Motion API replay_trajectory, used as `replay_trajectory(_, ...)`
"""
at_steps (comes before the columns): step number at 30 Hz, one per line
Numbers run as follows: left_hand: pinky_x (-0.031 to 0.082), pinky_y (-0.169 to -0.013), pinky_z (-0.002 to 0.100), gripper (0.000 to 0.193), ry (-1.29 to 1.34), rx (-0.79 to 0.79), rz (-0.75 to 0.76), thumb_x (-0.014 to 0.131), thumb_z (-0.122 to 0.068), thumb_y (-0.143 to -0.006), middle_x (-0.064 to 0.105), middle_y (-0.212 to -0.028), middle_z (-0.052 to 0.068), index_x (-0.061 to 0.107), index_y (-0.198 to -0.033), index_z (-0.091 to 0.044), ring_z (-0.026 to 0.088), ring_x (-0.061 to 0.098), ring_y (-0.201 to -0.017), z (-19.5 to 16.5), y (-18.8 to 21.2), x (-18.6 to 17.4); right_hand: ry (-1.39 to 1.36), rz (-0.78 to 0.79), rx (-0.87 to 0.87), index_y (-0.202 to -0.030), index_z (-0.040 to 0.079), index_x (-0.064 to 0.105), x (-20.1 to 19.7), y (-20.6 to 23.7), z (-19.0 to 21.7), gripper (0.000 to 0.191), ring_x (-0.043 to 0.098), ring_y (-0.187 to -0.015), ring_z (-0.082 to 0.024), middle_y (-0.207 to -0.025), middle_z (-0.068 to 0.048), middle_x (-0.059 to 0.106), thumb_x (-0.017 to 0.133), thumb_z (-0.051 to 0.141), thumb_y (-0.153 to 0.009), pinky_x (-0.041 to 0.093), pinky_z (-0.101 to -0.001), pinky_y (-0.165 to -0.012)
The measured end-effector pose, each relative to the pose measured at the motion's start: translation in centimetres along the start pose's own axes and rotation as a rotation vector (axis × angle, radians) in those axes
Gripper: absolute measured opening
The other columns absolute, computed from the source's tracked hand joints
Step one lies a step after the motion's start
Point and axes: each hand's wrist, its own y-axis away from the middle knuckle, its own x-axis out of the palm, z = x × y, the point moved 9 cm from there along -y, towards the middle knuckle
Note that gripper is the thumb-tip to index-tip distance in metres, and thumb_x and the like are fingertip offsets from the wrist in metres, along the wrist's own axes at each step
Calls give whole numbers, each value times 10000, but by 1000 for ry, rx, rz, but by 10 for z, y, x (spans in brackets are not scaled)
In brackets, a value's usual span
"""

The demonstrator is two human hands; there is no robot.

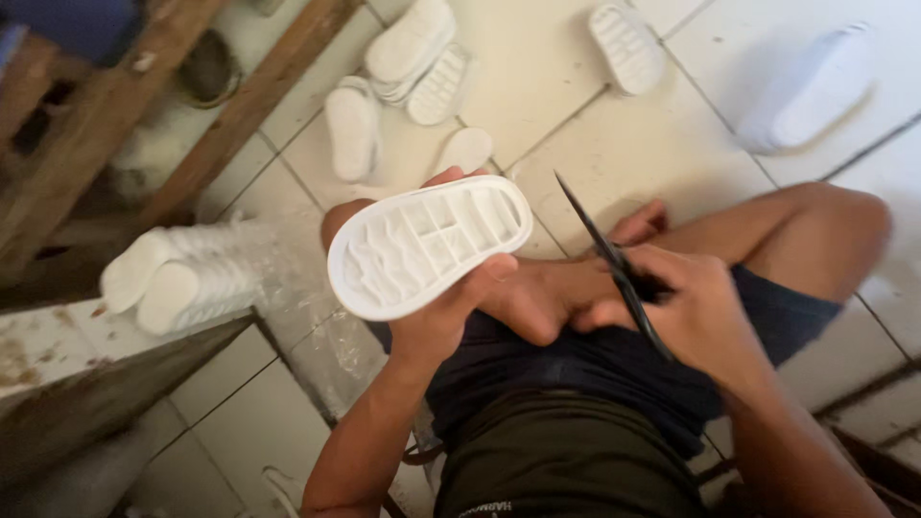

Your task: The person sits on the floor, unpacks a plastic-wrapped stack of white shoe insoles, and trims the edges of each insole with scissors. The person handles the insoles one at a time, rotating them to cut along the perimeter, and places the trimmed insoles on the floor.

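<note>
Nearest to me, my left hand [451,317] holds a white moulded rubber shoe sole [429,246] up over my lap, ribbed underside facing the camera. The thumb presses on the sole's near edge at right and the fingers are wrapped behind it, clamped on it. The sole's long axis runs from lower left to upper right, its narrower end pointing toward the blades.

My right hand [686,312] is closed around the handles of dark metal scissors [614,264]. The blades rise up and to the left, and the tip ends just right of the sole's upper-right end, near but apart. The right hand lies right of the sole; the left already has it.

I cannot tell whether the blades are parted: they read as one thin dark line. The scissor handles are hidden inside the fist. The sole's back face is not visible.

Farther out, on the white tiled floor [537,105], lie loose white soles [628,46] and a stacked pile of white soles [187,273] at left. A wooden frame [240,105] crosses the upper left.
</note>
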Motion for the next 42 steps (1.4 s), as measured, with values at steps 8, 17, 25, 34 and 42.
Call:
replay_trajectory(8, 559, -1122, 280, 925, -309, 256, 135, 861, -161, -925, 559, -1519, 115, 265, -1615, -5, 161, 622, -1315, -27, 12, 22, 188, -83, -10, -989, -36, 678, -15, 16, 27, 514, 619, -609, -187, -761, -93, 652, 924, 270, -657, 488, -315, -555)
replay_trajectory(17, 591, -1079, 285, 797, -207, 72, 182, 904, -141, -894, 689, -1335, 130, 454, -1526, 39, 151, 707, -1180, -19, 14, 14, 308, -47, -62, -898, -14, 673, -21, 18, 25, 332, 647, -588, -174, -732, -67, 671, 871, 138, -678, 492, -326, -523)
replay_trajectory(25, 534, -1105, 337, 691, -8, -155, 277, 932, -162, -740, 708, -1248, 196, 611, -1305, 74, 176, 695, -1160, -22, -5, 17, 268, -15, -82, -874, -11, 659, -20, 15, 29, 323, 628, -527, -176, -694, -74, 653, 869, 107, -659, 457, -331, -463)
replay_trajectory(34, 508, -1159, 357, 518, -164, -206, 594, 898, -121, -727, 769, -1157, 123, 716, -1184, 40, 205, 693, -1222, -34, -11, 31, 184, -75, -119, -941, -26, 646, -16, 8, 54, 332, 633, -589, -191, -781, -99, 655, 846, 47, -686, 478, -325, -518)
replay_trajectory(42, 501, -1121, 324, 616, 125, -287, 719, 733, -19, -824, 655, -1378, 101, 520, -1400, 30, 171, 626, -1285, -2, -7, 35, 128, -171, -36, -957, -21, 671, -18, -4, 39, 311, 590, -581, -165, -759, -73, 636, 899, 137, -815, 440, -295, -509)
